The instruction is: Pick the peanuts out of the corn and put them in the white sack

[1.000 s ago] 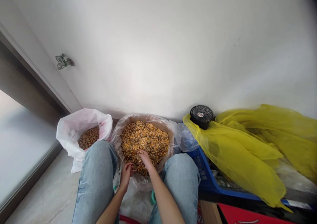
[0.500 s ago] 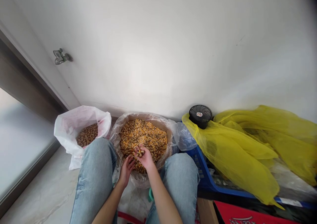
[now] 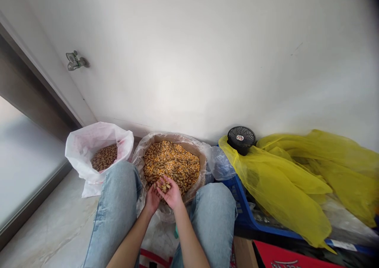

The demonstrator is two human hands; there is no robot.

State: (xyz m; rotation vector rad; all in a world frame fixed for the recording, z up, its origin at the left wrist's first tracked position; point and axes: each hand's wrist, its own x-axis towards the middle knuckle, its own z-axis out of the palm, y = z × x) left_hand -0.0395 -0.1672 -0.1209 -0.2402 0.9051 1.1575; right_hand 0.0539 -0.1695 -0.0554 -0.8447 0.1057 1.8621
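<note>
**Handful of pods (image 3: 164, 186) rides an open palm at the lined bag (image 3: 203, 173)!**

And we start on the far left of the lined bag, where a tap (image 3: 76, 60) juts from the wall. Closer in on that same left flank sits the white sack (image 3: 79, 147), mouth wide, brown nuts (image 3: 104, 157) heaped inside, a denim knee (image 3: 120, 181) against its near edge.

On to the action, right at the lined bag's near edge! The left hand (image 3: 152, 199) is loosely cupped, fingers curled up; whether anything sits in it, I can't tell. Just beside it, the right hand (image 3: 172, 194) lies palm up and open, and here's the key: the handful rests on that palm, left-hand fingertips close by. Right hand nearest, then, carrying it; the pods point every which way, no single long axis.

Beyond both hands, filling the lined bag, a bed of yellow kernels and pods (image 3: 177, 157). Right of the lined bag: a black fan (image 3: 241, 138) atop yellow mesh (image 3: 278, 181), draped over a blue crate (image 3: 244, 207). Lower right of the lined bag, a red box (image 3: 276, 254)!
</note>
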